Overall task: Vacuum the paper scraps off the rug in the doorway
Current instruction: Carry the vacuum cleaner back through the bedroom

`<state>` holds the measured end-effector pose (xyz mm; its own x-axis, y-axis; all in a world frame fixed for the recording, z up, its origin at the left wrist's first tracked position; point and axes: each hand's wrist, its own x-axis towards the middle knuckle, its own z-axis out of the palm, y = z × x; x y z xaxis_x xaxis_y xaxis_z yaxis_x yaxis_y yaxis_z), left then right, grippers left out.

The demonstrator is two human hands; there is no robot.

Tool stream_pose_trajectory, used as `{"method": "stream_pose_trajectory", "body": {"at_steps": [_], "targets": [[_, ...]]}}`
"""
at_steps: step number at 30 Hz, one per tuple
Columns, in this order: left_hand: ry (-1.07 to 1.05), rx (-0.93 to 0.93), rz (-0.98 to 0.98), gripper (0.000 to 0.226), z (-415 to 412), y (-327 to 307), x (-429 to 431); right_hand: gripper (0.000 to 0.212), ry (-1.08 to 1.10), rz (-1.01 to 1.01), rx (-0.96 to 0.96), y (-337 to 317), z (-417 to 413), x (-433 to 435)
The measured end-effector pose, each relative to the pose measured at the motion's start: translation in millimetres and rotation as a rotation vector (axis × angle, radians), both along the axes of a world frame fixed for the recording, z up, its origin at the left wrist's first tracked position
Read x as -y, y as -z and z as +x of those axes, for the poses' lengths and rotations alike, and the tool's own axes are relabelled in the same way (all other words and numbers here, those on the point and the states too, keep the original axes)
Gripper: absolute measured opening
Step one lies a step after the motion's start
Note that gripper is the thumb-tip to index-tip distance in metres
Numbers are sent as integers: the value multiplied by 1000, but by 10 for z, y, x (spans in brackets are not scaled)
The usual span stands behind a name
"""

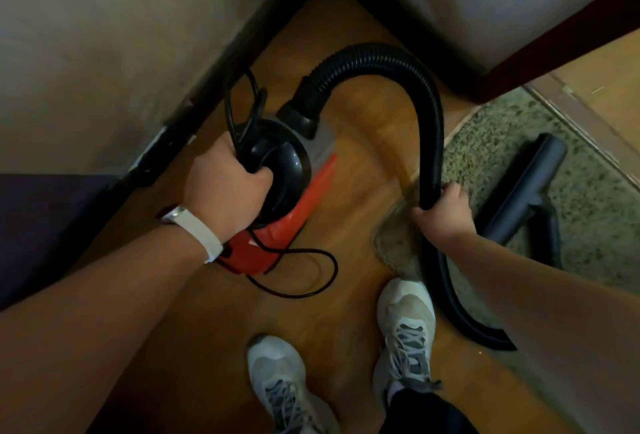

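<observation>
Left hand (225, 187): fingers curled tight round the vacuum (287, 222) top handle, cord (255, 97) loops pinched in with it (white wristband (197, 232) on that wrist). Right hand (443, 215): fingers wrapped round the hose (398, 59), right of the vacuum. Rug (512, 142) further right, floor nozzle (530, 177) lying on it. Paper scraps: possibly lost in the speckled pile, can't tell.
</observation>
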<state>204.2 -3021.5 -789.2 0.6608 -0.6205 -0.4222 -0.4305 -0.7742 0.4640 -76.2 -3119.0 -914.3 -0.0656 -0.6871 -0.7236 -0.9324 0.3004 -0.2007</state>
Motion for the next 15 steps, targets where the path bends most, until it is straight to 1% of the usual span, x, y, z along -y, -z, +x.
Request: {"method": "stream_pose_trajectory", "body": {"at_steps": [5,7,11,15], "targets": [[-22,15,-52,22,-26,71,-11,47,68,99,13,340,-167,-234],[-31,15,-54,23,-27,80,-14,40,109,85,38,350,-185,-306],[-43,-38,-38,23,-17,51,-14,27,214,-6,142,51,-138,-370],[-67,-79,2,19,-81,-134,-15,23,229,-58,175,-480,-51,-328]]}}
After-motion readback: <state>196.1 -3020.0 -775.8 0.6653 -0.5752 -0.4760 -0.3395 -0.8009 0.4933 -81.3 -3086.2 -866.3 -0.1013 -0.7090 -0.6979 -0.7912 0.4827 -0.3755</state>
